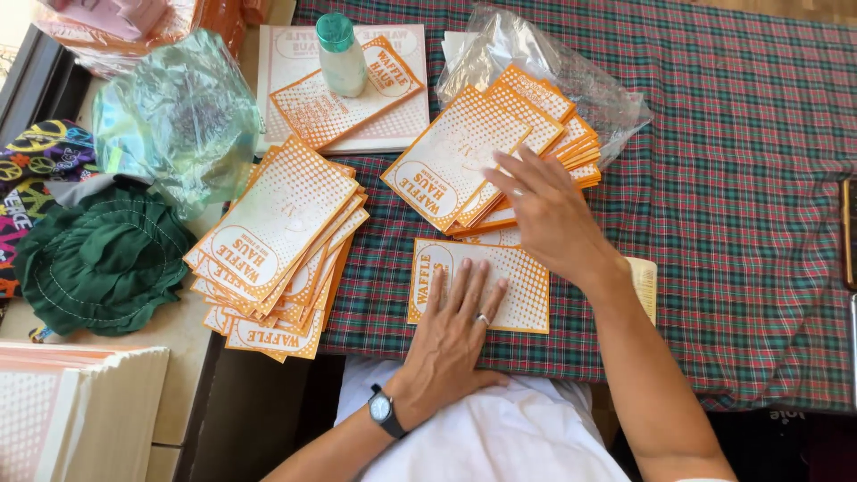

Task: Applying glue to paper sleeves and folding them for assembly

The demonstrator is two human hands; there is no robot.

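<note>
A flat orange-and-white dotted paper bag (500, 286) lies on the red-and-green plaid cloth (732, 178), pinned under the left hand (455, 335), whose fingers are spread and pressed flat, grasping nothing. Just beyond it, the right hand (549, 210) rests open-fingered on a fanned stack of the same bags (464, 156), whose far end sits in a crumpled clear plastic bag (553, 67). Left of the left hand sits another loose pile of bags (277, 232).

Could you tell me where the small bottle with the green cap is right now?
In the head view, the bottle stands upright at top centre-left on a stack of orange-and-white sheets, right of the crumpled plastic bag.
</note>
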